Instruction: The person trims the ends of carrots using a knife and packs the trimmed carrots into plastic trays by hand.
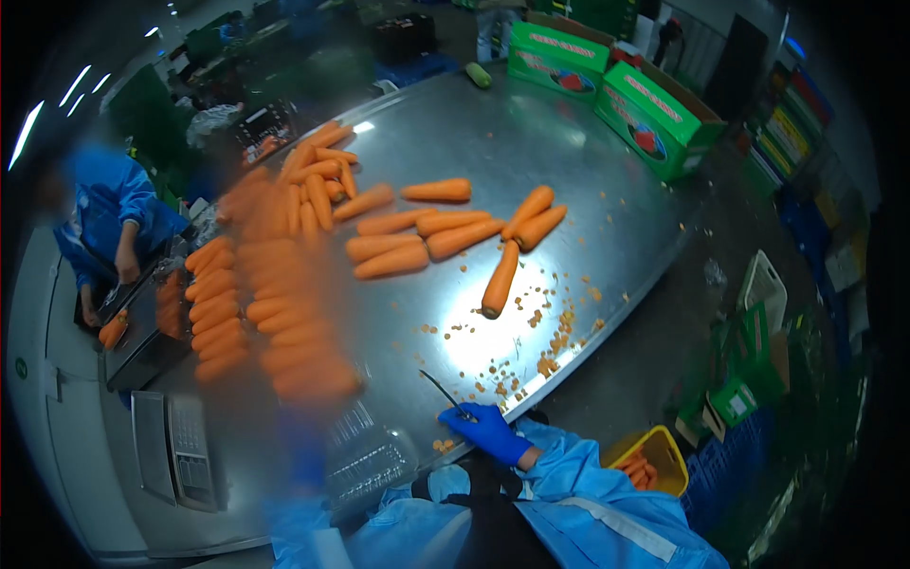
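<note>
My right hand [489, 432], in a blue glove, is closed around a small knife [442, 390] at the table's near edge. The thin dark blade points up and left over the metal table [408, 332]. Left of it, my left hand [301, 450] is a blue blur below a stacked row of carrots [299, 322]; its fingers cannot be made out. Another row of carrots [216, 308] lies further left. Several loose carrots [460, 237] lie mid-table, in front of a pile of carrots [318, 180]. Cut carrot ends [555, 351] are scattered near the right edge.
A clear plastic tray [374, 460] lies by the near edge. Green carton boxes [654, 119] stand at the far right, near a green vegetable [478, 75]. Lower right is a yellow basket [678, 465] with carrots. A co-worker [118, 204] in blue is at the left beside a scale [171, 450].
</note>
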`<state>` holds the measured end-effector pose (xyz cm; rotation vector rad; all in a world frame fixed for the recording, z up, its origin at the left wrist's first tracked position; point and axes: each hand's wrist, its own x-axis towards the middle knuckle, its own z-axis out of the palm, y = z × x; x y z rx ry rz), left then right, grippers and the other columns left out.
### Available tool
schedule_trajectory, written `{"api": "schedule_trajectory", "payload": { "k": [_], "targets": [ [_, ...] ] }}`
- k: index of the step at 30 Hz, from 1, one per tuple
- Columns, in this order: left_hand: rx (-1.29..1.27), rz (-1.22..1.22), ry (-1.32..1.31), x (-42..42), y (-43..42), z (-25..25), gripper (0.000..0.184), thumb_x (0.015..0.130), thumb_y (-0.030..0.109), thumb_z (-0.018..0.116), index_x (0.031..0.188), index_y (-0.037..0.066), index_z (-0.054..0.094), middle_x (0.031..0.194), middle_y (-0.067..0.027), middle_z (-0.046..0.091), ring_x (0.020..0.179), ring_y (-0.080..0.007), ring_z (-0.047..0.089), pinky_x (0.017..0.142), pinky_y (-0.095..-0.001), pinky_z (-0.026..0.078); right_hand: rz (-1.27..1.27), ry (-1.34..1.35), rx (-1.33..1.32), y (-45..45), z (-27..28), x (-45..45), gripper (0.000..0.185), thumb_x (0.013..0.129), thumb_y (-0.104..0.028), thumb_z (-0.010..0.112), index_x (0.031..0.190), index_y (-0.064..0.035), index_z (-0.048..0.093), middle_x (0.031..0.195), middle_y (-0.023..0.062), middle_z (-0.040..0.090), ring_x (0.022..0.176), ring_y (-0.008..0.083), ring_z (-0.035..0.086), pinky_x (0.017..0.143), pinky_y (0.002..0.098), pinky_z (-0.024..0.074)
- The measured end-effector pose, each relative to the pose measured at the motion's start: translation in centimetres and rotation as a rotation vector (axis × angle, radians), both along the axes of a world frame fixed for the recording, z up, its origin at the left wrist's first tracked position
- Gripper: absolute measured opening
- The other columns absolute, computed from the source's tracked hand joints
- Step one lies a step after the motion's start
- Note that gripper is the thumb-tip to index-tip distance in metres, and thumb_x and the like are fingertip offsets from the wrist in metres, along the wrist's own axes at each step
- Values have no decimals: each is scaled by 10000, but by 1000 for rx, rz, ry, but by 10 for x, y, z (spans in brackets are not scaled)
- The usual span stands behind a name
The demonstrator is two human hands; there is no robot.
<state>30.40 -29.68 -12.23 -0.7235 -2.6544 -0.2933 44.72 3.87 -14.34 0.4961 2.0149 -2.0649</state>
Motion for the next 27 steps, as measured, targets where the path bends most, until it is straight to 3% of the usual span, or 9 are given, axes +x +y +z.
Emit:
{"api": "schedule_trajectory", "payload": {
  "k": [3,9,12,18,19,20,21,26,27],
  "targets": [
    [162,-57,32,-10,25,9,342,763,50,720,1097,101,668,1020,-107,650,1007,-311,588,915,-431,446,8,-44,-52,0,-8,0,289,915,-327,675,1106,-113,713,815,25,692,703,76,645,589,230,513],
    [268,-190,-125,-34,96,31,357,757,25,730,1107,84,683,1080,-107,658,1056,-306,585,932,-414,454,56,-43,-146,5,-12,-3,292,930,-330,659,1108,-104,709,860,26,708,733,79,657,625,233,518],
    [288,-244,-138,-48,132,32,360,760,26,733,1111,80,678,1060,-112,659,1030,-303,596,920,-399,460,16,-50,-110,20,19,-5,281,931,-310,663,1114,-101,708,874,21,711,753,79,660,639,230,516],
    [395,-334,-333,-85,220,40,359,767,60,749,1118,93,679,1043,-110,659,977,-290,614,857,-368,482,-317,46,-9,75,13,-25,255,915,-200,668,1152,-109,694,857,12,698,705,68,624,630,222,501],
    [368,-322,-405,-92,236,45,347,808,110,729,1148,92,662,1050,-104,652,978,-271,614,862,-370,485,-354,51,47,88,17,-36,271,905,-165,667,1172,-118,688,838,16,683,661,67,599,612,225,493],
    [340,-308,-480,-100,252,52,342,850,160,708,1178,90,644,1058,-97,645,979,-253,614,866,-372,489,-388,-13,-71,102,20,-46,283,897,-167,679,1175,-114,685,821,23,670,639,70,584,603,235,493],
    [311,-292,-556,-107,267,56,345,891,211,687,1208,89,627,1066,-91,638,980,-234,615,871,-373,492,-404,-12,31,114,28,-57,292,894,-167,682,1181,-111,681,814,24,666,640,68,584,598,236,493],
    [438,-359,-539,-149,338,36,355,880,199,695,1214,98,629,1084,-95,640,1035,-248,590,927,-390,455,-427,16,267,158,23,-99,413,888,-180,690,1286,-106,607,862,44,663,657,98,609,608,257,512],
    [460,-393,-515,-159,348,26,357,878,199,696,1216,103,630,1081,-95,641,1053,-249,585,943,-394,447,-427,-58,177,165,28,-104,462,881,-201,703,1317,-105,580,907,63,669,698,120,631,643,272,529]
  ]
}}
